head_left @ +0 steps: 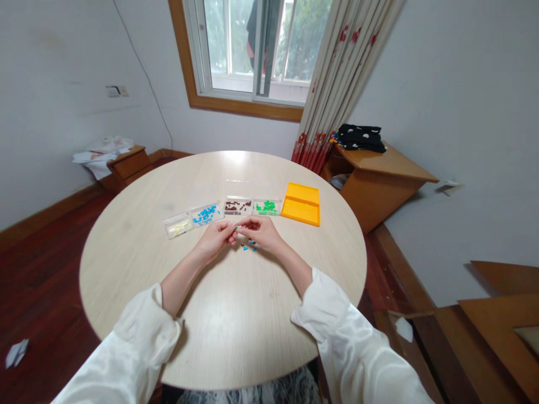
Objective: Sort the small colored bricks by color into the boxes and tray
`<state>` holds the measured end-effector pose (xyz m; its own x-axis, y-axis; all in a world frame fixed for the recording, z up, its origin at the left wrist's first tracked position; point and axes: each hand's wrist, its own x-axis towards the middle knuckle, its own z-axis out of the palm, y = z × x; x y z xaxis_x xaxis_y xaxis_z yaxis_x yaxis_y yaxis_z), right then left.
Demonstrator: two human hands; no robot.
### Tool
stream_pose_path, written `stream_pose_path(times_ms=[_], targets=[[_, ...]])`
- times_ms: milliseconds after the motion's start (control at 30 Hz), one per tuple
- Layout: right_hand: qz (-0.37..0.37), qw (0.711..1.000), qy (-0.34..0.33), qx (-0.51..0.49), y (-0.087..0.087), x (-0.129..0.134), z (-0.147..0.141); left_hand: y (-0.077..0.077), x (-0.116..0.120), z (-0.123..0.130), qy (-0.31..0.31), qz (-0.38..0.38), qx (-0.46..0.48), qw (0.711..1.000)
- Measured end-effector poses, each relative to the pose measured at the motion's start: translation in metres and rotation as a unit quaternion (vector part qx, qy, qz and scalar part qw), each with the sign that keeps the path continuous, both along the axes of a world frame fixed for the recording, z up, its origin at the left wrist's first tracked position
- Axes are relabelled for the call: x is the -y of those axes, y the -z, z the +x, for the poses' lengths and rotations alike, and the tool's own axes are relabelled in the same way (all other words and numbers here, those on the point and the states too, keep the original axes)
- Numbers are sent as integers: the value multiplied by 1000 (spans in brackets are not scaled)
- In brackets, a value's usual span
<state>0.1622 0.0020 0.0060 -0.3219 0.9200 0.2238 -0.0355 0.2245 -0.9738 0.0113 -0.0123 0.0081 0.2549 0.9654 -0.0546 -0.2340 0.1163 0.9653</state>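
Over the bench [236,314]: pinching a tiny green piece [238,227] between fingertips of the left hand [214,240] and right hand [263,231], close together; could slip free if squeezed unevenly, being so small.
Loose pieces [245,248]: lying on the near side of the right hand's fingers; likely scattered if brushed by a lowered palm.
Clear trays [238,198]: set just beyond the hands, rightmost beside the yellow box [300,213]; may spill and mix colours if knocked by a knuckle.
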Motion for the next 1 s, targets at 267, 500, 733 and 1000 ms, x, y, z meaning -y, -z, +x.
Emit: stream_pose_path(times_ms=[267,500,733,1000], targets=[[18,999,24,16,1,-2,0,-5,3,4,-15,11,-2,1000],[32,999,19,-3,-2,1,0,-7,2,3,-38,14,-4,999],[40,999,19,2,-3,1,2,-5,1,1,-16,-2,32,999],[71,997,28,8,-2,0,3,-6,0,0,14,-19,74,997]])
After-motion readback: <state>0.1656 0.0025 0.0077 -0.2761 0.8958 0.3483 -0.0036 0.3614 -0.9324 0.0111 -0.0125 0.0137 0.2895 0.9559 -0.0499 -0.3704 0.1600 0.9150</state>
